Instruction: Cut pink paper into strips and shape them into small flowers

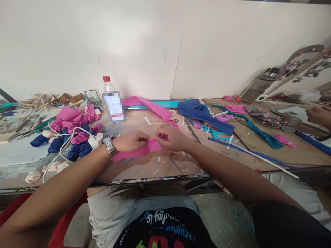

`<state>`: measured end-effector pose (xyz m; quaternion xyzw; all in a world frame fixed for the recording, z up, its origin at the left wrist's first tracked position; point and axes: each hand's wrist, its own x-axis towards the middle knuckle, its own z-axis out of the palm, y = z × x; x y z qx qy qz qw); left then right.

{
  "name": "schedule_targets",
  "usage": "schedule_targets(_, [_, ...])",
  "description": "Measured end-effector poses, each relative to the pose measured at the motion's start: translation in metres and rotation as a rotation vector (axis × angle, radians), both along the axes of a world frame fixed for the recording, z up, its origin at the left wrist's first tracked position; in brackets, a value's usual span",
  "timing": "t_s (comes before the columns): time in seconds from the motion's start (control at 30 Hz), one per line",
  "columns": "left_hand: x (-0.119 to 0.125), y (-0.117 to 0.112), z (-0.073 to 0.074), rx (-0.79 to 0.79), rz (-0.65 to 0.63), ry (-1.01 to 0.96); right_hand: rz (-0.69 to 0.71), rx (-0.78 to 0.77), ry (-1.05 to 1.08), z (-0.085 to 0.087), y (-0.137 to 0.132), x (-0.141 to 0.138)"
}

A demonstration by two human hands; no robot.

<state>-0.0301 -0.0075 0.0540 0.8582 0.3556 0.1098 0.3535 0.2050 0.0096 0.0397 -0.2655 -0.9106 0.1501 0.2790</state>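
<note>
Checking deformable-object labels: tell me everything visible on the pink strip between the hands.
The pink strip is plain, bright pink and looks like thin fabric or crepe paper. The left hand and right hand pinch its upper edge, where it looks gathered near the fingertips. Its flatter, wider part spreads below the left hand, low over the worktable. The right hand hides whether it joins the pink length beyond.

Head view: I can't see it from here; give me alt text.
The left hand and right hand pinch a pink strip close together at a cluttered table. Crumpled pink and dark blue bundles lie to the left, folded blue material to the right. A red-capped bottle stands behind; another person's hand shows far right.
</note>
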Motion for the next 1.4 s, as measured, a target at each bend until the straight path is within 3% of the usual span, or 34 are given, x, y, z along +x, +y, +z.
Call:
schedule_targets(0.3, [0.0030, -0.0031, 0.0002, -0.008, 0.012, 0.016, 0.051, -0.039, -0.029, -0.0027, 0.0002, 0.0007])
schedule_targets(0.77, [-0.0002, 0.0001, -0.0010, -0.191, 0.007, -0.074, 0.091, 0.137, 0.020, -0.0056, 0.0002, -0.0001])
schedule_targets(0.97, [0.0023, -0.0012, 0.0027, -0.095, 0.078, -0.072, 0.081, 0.206, 0.021, -0.0060, 0.0007, 0.0001])
schedule_targets(1.27, [0.0020, -0.0016, -0.0025, -0.132, 0.047, -0.167, 0.020, 0.197, 0.013, -0.0046, -0.0033, -0.0008])
schedule_targets(1.4, [0.0038, -0.0024, -0.0025, -0.044, 0.073, -0.123, 0.003, 0.183, 0.013, -0.0038, -0.0032, -0.0011])
